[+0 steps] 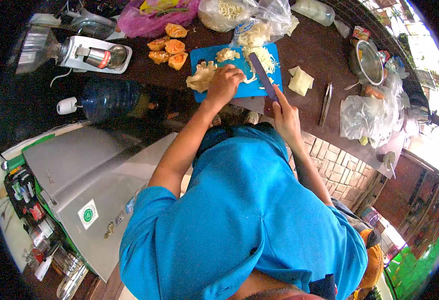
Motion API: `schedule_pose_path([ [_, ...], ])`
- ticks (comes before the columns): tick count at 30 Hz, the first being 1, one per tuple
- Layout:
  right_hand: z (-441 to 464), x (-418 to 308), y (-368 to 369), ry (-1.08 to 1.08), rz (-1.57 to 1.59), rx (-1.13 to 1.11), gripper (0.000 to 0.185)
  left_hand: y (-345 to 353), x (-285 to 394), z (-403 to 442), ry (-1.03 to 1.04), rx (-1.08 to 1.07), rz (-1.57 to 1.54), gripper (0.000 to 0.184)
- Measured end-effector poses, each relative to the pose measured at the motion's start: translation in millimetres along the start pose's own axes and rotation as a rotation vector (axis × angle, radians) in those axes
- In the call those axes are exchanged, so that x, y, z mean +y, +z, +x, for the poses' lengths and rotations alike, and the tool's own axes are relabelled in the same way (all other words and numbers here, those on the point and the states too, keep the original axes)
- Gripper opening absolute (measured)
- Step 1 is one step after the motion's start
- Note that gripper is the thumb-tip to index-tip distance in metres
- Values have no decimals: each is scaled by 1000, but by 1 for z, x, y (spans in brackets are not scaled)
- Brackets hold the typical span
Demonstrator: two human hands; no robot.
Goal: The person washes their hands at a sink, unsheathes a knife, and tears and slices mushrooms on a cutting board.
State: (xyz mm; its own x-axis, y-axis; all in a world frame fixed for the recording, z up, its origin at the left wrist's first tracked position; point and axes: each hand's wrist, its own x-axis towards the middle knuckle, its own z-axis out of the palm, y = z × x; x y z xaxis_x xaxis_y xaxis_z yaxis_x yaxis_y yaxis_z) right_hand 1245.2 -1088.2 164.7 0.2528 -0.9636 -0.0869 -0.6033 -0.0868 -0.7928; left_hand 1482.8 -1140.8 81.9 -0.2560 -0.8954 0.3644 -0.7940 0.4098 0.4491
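Observation:
In my right hand is a knife with a dull purple blade, its handle mostly hidden by the fingers. The blade slants over the blue cutting board. My left hand is on the board left of the blade, fingers bent and pressed down on pale sheet-like food, mostly covered by the hand. Crumpled pale sheets lie at the board's left side, with a smaller piece behind the hand. Thin cut strips are heaped at the back right of the board.
Right of the board lie folded pale squares and metal tongs. Orange-topped food pieces sit at the back left, near a pink bag. A metal bowl and clear plastic bags are farther right; a scale stands left.

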Motion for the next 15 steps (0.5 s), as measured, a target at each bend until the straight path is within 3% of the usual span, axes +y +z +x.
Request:
schedule_pose_path([
  [5,-7,15,-8,-77,-101,-21,52,-26,-17,12,168,-159,-29,16],
  [9,-12,31,-20,-145,-234,-109,59,-45,-15,28,83,-323,-52,14],
  [12,-15,43,-29,-259,-340,-120,65,-30,-37,34,241,-361,-82,12],
  [15,-11,50,-36,-333,-431,-168,69,-25,-41,37,269,-359,-73,11],
])
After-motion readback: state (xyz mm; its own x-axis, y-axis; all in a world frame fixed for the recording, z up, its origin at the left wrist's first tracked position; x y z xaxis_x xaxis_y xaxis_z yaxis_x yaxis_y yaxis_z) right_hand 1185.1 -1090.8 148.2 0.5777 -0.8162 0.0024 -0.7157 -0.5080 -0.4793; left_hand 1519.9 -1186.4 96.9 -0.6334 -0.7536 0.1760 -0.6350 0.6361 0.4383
